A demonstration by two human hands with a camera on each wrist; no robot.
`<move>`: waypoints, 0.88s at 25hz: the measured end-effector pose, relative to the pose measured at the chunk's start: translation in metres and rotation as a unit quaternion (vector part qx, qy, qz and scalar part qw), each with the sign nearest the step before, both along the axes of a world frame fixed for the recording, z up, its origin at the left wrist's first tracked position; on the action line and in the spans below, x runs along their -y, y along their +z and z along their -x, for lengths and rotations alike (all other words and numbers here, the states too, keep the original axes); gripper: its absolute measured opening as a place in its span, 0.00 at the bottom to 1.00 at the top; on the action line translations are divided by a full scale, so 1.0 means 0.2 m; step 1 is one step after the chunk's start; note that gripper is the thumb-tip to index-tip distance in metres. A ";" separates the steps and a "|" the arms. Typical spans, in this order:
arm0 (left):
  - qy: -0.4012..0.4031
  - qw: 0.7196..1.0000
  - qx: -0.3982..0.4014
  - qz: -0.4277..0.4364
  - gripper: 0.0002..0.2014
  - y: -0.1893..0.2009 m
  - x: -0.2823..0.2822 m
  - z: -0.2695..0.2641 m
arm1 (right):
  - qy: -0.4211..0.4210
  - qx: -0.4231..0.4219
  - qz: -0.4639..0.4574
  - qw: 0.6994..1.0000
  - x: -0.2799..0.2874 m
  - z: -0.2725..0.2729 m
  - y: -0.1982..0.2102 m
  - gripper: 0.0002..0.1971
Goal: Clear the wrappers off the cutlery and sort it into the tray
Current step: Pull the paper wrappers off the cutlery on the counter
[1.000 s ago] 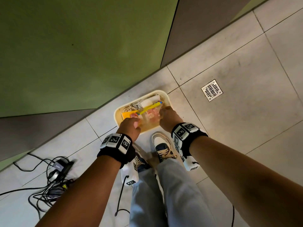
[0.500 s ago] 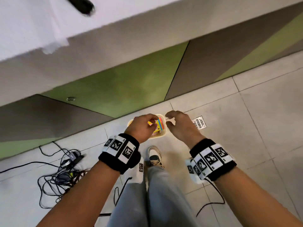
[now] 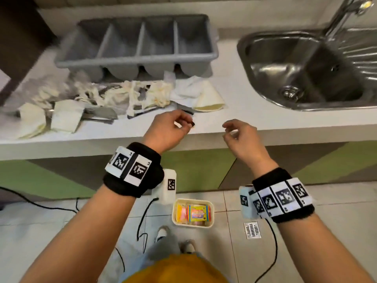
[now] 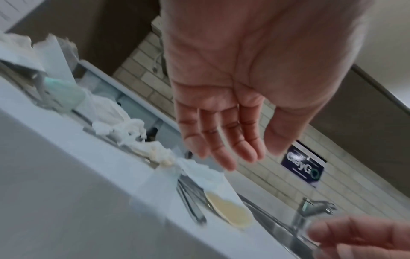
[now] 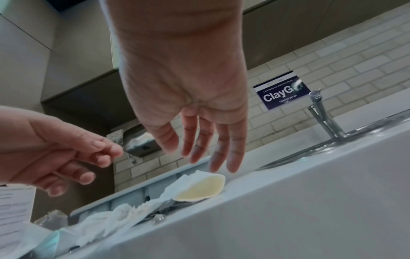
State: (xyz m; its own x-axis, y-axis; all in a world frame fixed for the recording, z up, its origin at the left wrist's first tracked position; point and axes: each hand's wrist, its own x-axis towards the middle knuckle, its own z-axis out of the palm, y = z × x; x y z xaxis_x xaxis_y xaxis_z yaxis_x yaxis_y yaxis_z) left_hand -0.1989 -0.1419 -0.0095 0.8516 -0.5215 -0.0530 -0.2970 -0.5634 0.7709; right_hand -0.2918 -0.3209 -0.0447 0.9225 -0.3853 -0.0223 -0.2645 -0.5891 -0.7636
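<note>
A grey four-compartment cutlery tray [image 3: 136, 60] stands at the back of the white counter; I see nothing in its compartments. In front of it lies a heap of napkin-wrapped cutlery [image 3: 122, 94], with a yellowish folded napkin [image 3: 208, 99] [image 5: 199, 187] at its right end and bare metal handles [image 4: 190, 201] poking out. My left hand [image 3: 183, 122] [image 4: 233, 154] hovers over the counter's front edge beside those handles, fingers relaxed, holding nothing. My right hand [image 3: 229, 129] [image 5: 199, 154] hangs a little to the right, fingers loose and empty.
A steel sink [image 3: 285, 64] with a tap [image 3: 342, 13] takes up the counter's right side. On the floor below stands a cream bin [image 3: 192, 200] with colourful wrappers inside, next to a floor drain [image 3: 252, 229] and black cables [image 3: 142, 221].
Both hands were down at the floor bin a second ago. They have come up to the counter's front edge holding nothing, and my view has swung up from the floor to the counter.
</note>
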 end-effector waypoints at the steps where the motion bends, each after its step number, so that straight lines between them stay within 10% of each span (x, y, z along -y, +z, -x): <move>1: 0.029 1.000 0.010 0.006 0.08 0.03 -0.02 -0.05 | -0.002 0.007 0.012 1.000 0.00 -0.05 0.03 0.14; 6: 0.103 0.992 0.044 -0.061 0.13 0.02 -0.05 -0.34 | 0.007 -0.012 0.060 0.998 -0.03 -0.31 0.09 0.15; 17: -0.025 0.956 0.081 -0.281 0.32 -0.14 0.00 -0.79 | 0.078 -0.176 0.286 0.939 -0.08 -0.84 0.10 0.33; 22: -0.043 0.954 0.084 -0.284 0.26 -0.18 0.00 -0.90 | 0.067 -0.179 0.331 0.924 -0.09 -0.93 0.07 0.23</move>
